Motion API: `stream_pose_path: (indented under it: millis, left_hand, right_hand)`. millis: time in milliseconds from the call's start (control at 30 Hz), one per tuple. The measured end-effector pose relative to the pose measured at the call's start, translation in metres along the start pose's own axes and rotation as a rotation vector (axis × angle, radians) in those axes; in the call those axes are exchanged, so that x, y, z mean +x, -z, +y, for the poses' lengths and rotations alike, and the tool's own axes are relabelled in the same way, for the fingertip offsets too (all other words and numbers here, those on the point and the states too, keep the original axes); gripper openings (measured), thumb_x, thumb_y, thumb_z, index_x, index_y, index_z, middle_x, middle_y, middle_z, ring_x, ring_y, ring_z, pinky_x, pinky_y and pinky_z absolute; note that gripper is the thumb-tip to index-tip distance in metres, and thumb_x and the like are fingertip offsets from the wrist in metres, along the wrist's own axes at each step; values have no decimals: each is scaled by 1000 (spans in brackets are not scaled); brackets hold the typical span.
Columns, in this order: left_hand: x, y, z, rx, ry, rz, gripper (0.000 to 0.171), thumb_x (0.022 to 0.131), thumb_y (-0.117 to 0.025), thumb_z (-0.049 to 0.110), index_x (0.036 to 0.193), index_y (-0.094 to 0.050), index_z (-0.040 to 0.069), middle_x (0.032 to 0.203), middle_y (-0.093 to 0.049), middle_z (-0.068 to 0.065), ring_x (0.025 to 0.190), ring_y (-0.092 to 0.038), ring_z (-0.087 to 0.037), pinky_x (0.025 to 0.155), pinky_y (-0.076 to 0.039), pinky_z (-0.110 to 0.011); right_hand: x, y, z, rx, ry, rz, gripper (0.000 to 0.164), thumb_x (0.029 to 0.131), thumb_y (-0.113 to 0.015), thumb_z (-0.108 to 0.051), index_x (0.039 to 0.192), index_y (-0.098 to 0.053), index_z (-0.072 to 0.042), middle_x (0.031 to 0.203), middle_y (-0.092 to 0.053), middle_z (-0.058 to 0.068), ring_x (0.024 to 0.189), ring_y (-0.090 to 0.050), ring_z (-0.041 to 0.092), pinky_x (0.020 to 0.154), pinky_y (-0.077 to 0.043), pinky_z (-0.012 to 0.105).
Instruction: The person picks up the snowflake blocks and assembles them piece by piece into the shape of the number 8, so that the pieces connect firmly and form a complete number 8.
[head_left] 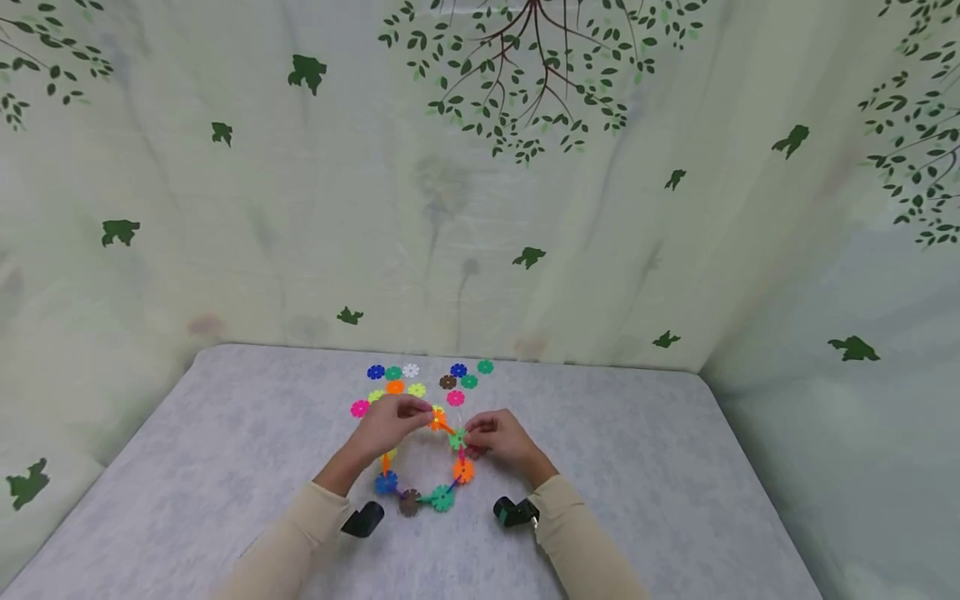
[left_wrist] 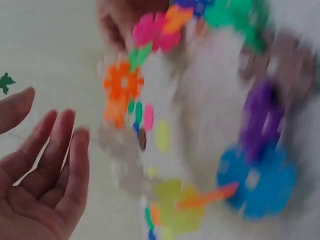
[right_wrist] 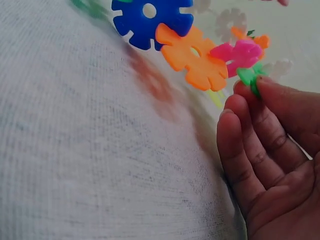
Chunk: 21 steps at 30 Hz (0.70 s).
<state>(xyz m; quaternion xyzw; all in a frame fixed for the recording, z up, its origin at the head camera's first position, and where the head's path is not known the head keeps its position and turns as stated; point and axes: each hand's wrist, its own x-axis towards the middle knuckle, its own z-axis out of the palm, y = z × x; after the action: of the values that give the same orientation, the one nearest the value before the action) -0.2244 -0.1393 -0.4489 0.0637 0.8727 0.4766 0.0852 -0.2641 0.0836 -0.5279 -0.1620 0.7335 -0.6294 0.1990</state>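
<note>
A ring of interlocked plastic snowflake discs, with a blue disc (left_wrist: 257,180) and a yellow disc (left_wrist: 180,205) among them, spans the space between the hands. My right hand (head_left: 504,437) pinches a green snowflake disc (right_wrist: 249,75) of that ring between thumb and fingertips. Pink and orange discs (right_wrist: 195,57) follow on from it, leading to a dark blue one (right_wrist: 167,20). At the ring's far left side is my left hand (head_left: 393,425), close to an orange disc (head_left: 437,419). In the left wrist view its thumb and fingers are spread apart with nothing between them.
Loose snowflake discs in several colours, such as a pink one (head_left: 455,398) and a white one (head_left: 411,371), lie behind the ring on the grey cloth-covered table (head_left: 637,450). A leaf-patterned curtain (head_left: 480,208) stands behind the table. Black cameras (head_left: 363,519) sit at both wrists.
</note>
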Motion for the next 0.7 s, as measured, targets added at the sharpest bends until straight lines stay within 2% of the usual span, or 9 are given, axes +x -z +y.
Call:
stream_pose_path:
  millis: [67,133,167,233,300,400,500,700]
  left_hand:
    - [10,8,0,110,-42,15,31,92,-66,26,112,-68,2,112,-67,-13,105,-61,-32,88,-51,-47]
    - [20,11,-6,174,-58,-45,39,92,-65,32,117,-66,3,118,-64,-14,110,-58,-33,91,-50,-49]
    - [23,11,-10,175,-51,-98,41,92,-64,34,118,-65,3,118,-63,-14,110,-58,-33,91,-49,-48]
    - [28,10,-19,131,-25,-205,40,93,-63,36,115,-66,2,112,-66,-13,102,-60,-29,88,-50,-45]
    - [29,7,-29,39,2,-302,38,95,-61,34,109,-68,0,101,-69,-11,91,-63,-25,84,-52,-40]
    - [27,3,-37,-79,32,-379,34,96,-59,30,103,-69,-2,89,-70,-10,78,-65,-21,77,-52,-34]
    - [25,-2,-40,-108,41,-387,37,96,-60,33,105,-69,-1,86,-70,-8,73,-64,-19,72,-51,-30]
    - [23,-18,-35,-102,55,-299,40,90,-66,41,104,-72,3,88,-68,-6,68,-63,-19,64,-54,-31]
  right_hand:
    - [1,3,-1,-2,9,-11,14,92,-63,-3,99,-67,8,76,-68,8,65,-64,15,68,-58,32]
    - [2,5,-2,-3,10,-17,14,92,-62,-2,100,-67,9,75,-67,6,64,-63,14,68,-58,31]
    - [2,6,-2,-4,12,-21,15,92,-62,-2,100,-67,9,75,-67,6,64,-62,14,67,-57,31]
    - [3,8,-2,-12,15,-26,15,92,-62,-2,101,-67,10,75,-67,5,63,-62,14,66,-57,30]
    - [4,9,-2,-38,12,-24,15,92,-62,-3,101,-68,8,75,-66,4,63,-60,13,65,-56,28]
    - [5,9,-3,-90,0,-10,15,92,-64,-6,100,-70,4,78,-65,2,64,-57,12,62,-52,24]
    - [5,7,-5,-123,-6,0,14,92,-64,-7,100,-71,2,81,-65,1,65,-54,12,62,-50,23]
    - [2,-3,-10,-145,-8,21,14,92,-65,-10,99,-73,-1,83,-68,3,68,-56,13,66,-53,24]
